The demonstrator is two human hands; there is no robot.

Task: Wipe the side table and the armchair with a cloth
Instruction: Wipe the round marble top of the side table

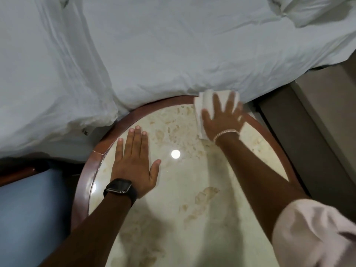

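A round side table [185, 189] with a cream marble top and a brown wooden rim fills the lower middle. My right hand [221, 116] lies flat, fingers spread, on a folded white cloth [204, 103] at the table's far right edge, pressing it down. My left hand [134, 162] rests flat on the left part of the tabletop, fingers together, holding nothing; a black watch is on its wrist. The armchair [28, 209] shows at the lower left as a blue seat with a dark wooden arm.
A bed with rumpled white bedding [154, 45] runs along the far side and touches the table's rim. At the right a grey-brown wall or panel [317, 122] and a strip of dark floor lie beside the table.
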